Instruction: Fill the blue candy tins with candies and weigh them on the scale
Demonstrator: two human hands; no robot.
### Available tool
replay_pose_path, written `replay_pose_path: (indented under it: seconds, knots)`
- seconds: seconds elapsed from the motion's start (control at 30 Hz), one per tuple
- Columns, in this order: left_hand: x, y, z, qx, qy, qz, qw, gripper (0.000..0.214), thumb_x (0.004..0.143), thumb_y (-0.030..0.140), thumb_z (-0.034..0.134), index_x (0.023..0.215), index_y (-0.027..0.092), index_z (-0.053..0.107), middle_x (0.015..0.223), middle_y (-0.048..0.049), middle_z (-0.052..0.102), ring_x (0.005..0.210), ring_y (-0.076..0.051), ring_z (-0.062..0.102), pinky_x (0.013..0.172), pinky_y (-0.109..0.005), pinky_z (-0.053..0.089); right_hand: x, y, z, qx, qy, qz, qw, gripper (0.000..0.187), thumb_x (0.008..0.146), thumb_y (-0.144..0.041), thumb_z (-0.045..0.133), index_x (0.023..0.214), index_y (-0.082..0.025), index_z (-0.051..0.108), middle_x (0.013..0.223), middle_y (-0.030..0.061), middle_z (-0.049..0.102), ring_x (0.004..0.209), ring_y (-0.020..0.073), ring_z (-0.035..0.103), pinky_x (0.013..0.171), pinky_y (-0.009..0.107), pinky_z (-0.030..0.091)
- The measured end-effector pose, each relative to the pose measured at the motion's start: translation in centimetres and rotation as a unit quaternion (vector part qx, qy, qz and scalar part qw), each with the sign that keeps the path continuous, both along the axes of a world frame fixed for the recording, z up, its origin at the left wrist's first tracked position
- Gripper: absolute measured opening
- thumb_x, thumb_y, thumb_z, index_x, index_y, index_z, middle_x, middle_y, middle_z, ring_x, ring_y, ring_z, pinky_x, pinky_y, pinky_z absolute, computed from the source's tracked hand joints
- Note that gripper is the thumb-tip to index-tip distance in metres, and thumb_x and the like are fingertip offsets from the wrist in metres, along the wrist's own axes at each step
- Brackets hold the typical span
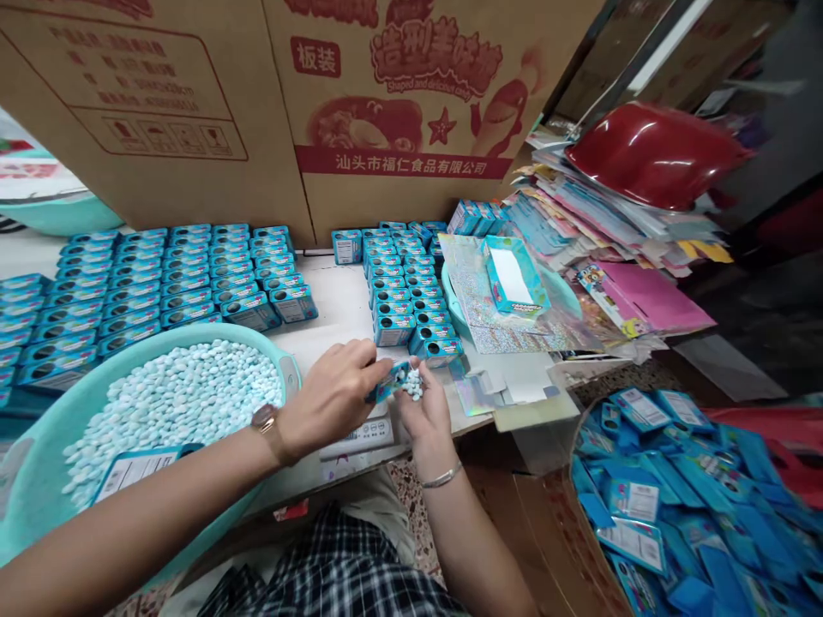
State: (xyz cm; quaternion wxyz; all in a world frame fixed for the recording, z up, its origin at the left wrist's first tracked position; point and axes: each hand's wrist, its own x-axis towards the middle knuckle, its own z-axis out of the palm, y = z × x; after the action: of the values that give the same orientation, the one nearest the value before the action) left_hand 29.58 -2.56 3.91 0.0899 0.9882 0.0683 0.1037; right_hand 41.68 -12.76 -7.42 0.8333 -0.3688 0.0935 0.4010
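My left hand (pixel 338 390), with a watch on its wrist, is closed around a small blue candy box (pixel 387 382), tilted towards the right. Cupped right beside it, my right hand (pixel 429 410) holds several pale candies (pixel 413 386) at the box's end. Whether candies are passing between box and palm I cannot tell. Left of my hands stands a turquoise basin (pixel 288 373) heaped with pale blue candies (pixel 186 398). One blue box (pixel 138 470) lies on those candies, partly hidden by my left forearm.
Rows of blue boxes (pixel 135 283) stand on the table, with further rows (pixel 405 287) ahead. Behind them rises a large cardboard carton (pixel 399 197). Stacked papers (pixel 559 206) under a red object (pixel 649 154) lie right. Below right, a container holds flat blue boxes (pixel 694 488).
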Motion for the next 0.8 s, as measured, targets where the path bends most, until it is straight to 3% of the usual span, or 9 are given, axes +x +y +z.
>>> replay_pose_path:
  seconds: [0.17,0.33,0.47,0.6,0.67,0.8]
  knots:
    - [0.9,0.3,-0.7,-0.02,0.031,0.028,0.999,0.028,0.079,0.016,0.056,0.104,0.021,0.067,0.086,-0.0063,0.054,0.08,-0.023,0.054,0.067,-0.034,0.043,-0.5,1.3,0.8,0.04,0.144,-0.021,0.988,0.008,0.086,-0.017,0.061,0.078,-0.018,0.063,0.071,-0.0017,0.069,0.068,0.0112,0.066,0.071,0.025,0.058]
    - [-0.1,1.2,-1.1,-0.164,-0.015,0.086,0.983,0.036,0.077,0.015,0.06,0.11,0.026,0.065,0.091,-0.0018,0.057,0.077,-0.017,0.058,0.069,-0.03,0.046,0.1,0.5,1.7,0.03,0.18,-0.045,0.982,0.016,0.092,-0.017,0.053,0.079,-0.018,0.063,0.069,-0.0015,0.066,0.066,0.0101,0.064,0.069,0.025,0.057]
    - [-1.1,2.0,-3.8,-0.259,-0.033,0.138,0.955,0.029,0.075,0.017,0.066,0.103,0.023,0.065,0.093,-0.0008,0.061,0.081,-0.017,0.061,0.076,-0.03,0.049,1.4,-1.1,1.5,0.048,0.17,-0.012,0.984,0.018,0.094,-0.022,0.049,0.082,-0.018,0.062,0.064,-0.0027,0.06,0.056,0.0074,0.057,0.058,0.02,0.053]
    - [-2.2,2.4,-5.9,-0.263,0.006,0.175,0.949,0.032,0.074,0.018,0.067,0.105,0.02,0.061,0.099,-0.0043,0.063,0.089,-0.022,0.062,0.08,-0.036,0.051,2.4,-3.0,1.0,0.07,0.144,0.007,0.987,0.013,0.094,-0.024,0.052,0.086,-0.017,0.06,0.059,-0.0063,0.05,0.048,0.0045,0.048,0.048,0.014,0.045]
    - [-2.8,2.3,-5.5,-0.248,0.022,0.175,0.952,0.048,0.073,0.022,0.07,0.118,0.019,0.055,0.111,-0.0085,0.062,0.098,-0.026,0.061,0.085,-0.041,0.051,2.7,-3.9,0.9,0.062,0.115,0.009,0.991,0.01,0.092,-0.025,0.055,0.088,-0.017,0.06,0.058,-0.0075,0.048,0.046,0.0038,0.045,0.045,0.013,0.042]
    - [-4.3,2.6,-2.7,-0.252,-0.039,0.147,0.956,0.089,0.075,0.035,0.074,0.147,0.022,0.024,0.136,-0.015,0.049,0.124,-0.03,0.05,0.099,-0.047,0.047,3.3,-5.4,0.6,0.028,0.061,0.009,0.998,0.016,0.086,-0.031,0.066,0.085,-0.018,0.058,0.057,-0.0096,0.044,0.045,0.0033,0.042,0.046,0.014,0.042]
